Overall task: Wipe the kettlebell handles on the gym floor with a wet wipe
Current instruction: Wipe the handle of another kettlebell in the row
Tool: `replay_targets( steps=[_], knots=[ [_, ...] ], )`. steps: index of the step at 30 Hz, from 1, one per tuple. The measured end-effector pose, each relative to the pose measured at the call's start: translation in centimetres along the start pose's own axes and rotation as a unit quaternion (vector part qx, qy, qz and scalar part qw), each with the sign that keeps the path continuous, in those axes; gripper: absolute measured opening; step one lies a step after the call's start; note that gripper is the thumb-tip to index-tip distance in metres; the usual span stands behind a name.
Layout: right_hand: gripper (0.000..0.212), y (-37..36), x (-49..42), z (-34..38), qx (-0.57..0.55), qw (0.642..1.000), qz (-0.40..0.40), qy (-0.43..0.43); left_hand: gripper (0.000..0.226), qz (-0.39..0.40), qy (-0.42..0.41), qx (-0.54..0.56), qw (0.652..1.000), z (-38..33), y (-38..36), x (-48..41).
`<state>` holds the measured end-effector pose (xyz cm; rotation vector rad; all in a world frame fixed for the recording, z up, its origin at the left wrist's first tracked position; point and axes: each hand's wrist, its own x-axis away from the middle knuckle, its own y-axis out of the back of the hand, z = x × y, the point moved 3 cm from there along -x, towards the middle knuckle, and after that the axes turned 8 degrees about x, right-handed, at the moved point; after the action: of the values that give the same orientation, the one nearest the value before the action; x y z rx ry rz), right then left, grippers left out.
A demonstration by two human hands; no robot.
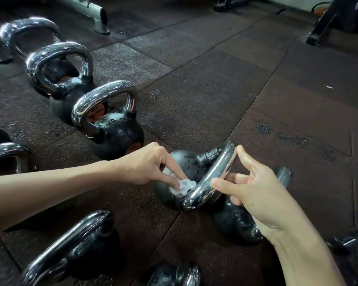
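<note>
- Wipe (183,187), white and crumpled, sits at the foot of the handle (203,196), pinched there by my left hand (147,166).
- My right hand (256,190) grips the chrome handle, thumb up on its top, fingers curled round it.
- The kettlebell (182,159) lies tilted on the floor (215,89), beaded with drops.
- More kettlebells (116,137) stand in a row to my left.

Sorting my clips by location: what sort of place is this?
Most likely a gym: chrome-handled kettlebells stand on dark rubber floor tiles, with machine frames behind.
</note>
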<state>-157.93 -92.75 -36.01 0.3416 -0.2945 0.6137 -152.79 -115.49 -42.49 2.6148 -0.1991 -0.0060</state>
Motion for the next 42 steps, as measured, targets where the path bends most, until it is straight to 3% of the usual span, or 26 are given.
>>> replay_targets(
  steps=[3,8,12,17,24,31,39,42],
  knots=[
    [0.106,-0.3,-0.3,0.0,-0.018,1.000,0.000,-0.008,0.025,-0.078,-0.024,-0.006,0.997,0.6,0.0,-1.8],
    [0.107,-0.7,-0.3,-0.2,-0.043,0.999,-0.017,-0.024,0.019,-0.127,-0.077,-0.056,0.987,-0.4,-1.4,-5.3],
    [0.107,-0.5,0.1,-0.4,-0.031,0.999,-0.028,-0.024,0.021,-0.157,-0.052,-0.101,0.981,-1.0,-2.0,-6.7],
    [0.105,0.3,0.4,-0.7,-0.028,0.998,-0.050,-0.032,0.047,-0.284,0.052,-0.188,0.939,-1.0,-2.1,-6.3],
    [0.106,0.9,0.9,-1.2,-0.021,0.998,-0.052,-0.039,0.037,-0.272,0.125,-0.138,0.944,-1.6,-3.2,-6.5],
    [0.105,0.7,0.9,-1.3,-0.022,0.998,-0.052,-0.037,0.028,-0.260,0.048,-0.238,0.935,-3.1,-4.7,-6.2],
    [0.104,0.4,0.7,-1.1,-0.029,0.998,-0.050,-0.033,0.016,-0.305,0.007,-0.175,0.936,-4.7,-4.5,-6.0],
    [0.104,0.3,0.7,-1.1,-0.033,0.998,-0.049,-0.031,0.018,-0.290,0.047,-0.175,0.940,-4.5,-4.0,-6.5]
  ],
)
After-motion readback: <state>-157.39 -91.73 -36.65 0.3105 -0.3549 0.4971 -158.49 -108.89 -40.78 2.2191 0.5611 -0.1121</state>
